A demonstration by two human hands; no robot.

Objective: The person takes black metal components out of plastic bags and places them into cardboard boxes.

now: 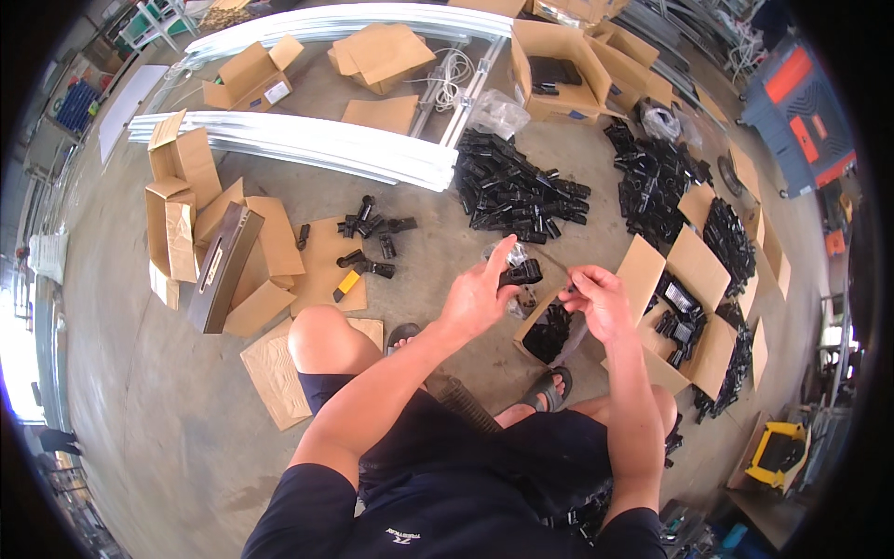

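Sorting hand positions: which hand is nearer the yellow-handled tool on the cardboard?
Left. The left hand is a short way right of the yellow-handled tool; the right hand lies farther right.

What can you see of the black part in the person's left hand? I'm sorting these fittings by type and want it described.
The black part is a small, dark, matte fitting that looks like moulded plastic, blocky with a short stub pointing right. The left hand holds it up in front of the person, thumb and fingers pinching its left end, index finger raised. It hangs above a small cardboard box of similar black pieces. The right hand is close by, not clearly touching it. Finer detail is too small to tell.
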